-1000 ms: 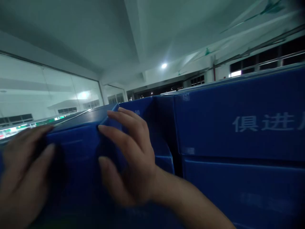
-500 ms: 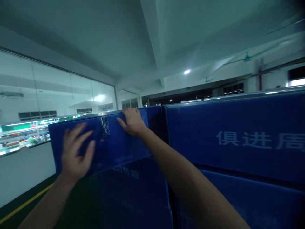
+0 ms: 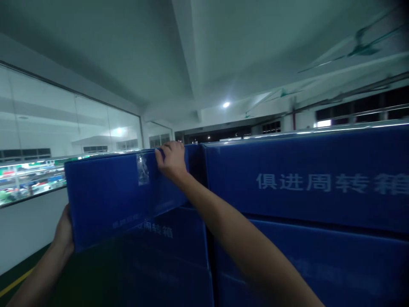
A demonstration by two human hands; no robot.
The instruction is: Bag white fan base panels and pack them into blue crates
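Observation:
A blue box (image 3: pixel 108 196) with clear tape on its near face sits at an angle on top of a stack, its left end jutting out past the box below. My left hand (image 3: pixel 65 230) is pressed against the lower left edge of this box, its fingers hidden behind the side. Over the top edge, right of the tape, my right hand (image 3: pixel 173 158) is hooked, with its thumb on the near face. Below is another blue box (image 3: pixel 159 247) with white characters.
Large blue boxes (image 3: pixel 287 170) with white characters are stacked on the right. A windowed wall (image 3: pixel 28 221) runs along the left, above a green floor with a yellow line (image 3: pixel 17 282). Ceiling fans (image 3: pixel 362 47) hang at the upper right.
My left hand has moved from in front of the box to its left edge. The box's left end has swung nearer. My right hand stays on the top edge, and the view has turned right.

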